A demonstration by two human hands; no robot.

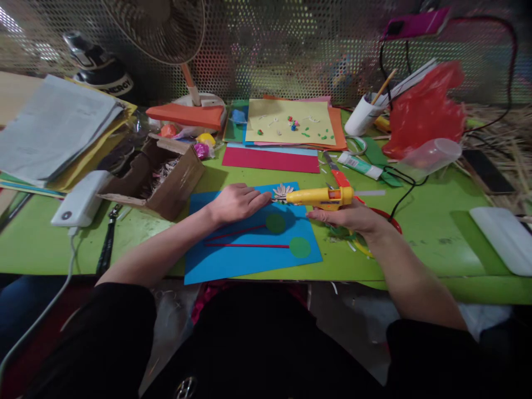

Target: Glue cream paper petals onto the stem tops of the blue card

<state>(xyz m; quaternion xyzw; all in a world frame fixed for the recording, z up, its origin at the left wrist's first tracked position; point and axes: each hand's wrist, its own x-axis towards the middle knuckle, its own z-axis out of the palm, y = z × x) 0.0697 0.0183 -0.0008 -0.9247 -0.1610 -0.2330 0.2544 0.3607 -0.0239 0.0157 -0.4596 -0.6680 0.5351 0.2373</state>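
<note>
My right hand grips a yellow hot glue gun, its nozzle pointing left. Just beyond that tip lies a flower shape of pale petal-like pieces, at the top of a blue sheet. My left hand rests over the sheet with its fingers pressed together near the nozzle; whatever they pinch is too small to make out. Below it, two green paper circles lie on the blue sheet, each at the end of a thin red strip.
A cardboard box of pale bits stands left, near a white power bank. Behind are a fan and stacked paper with a yellow sheet. A utility knife, glue tube, clear cup and black cable sit right.
</note>
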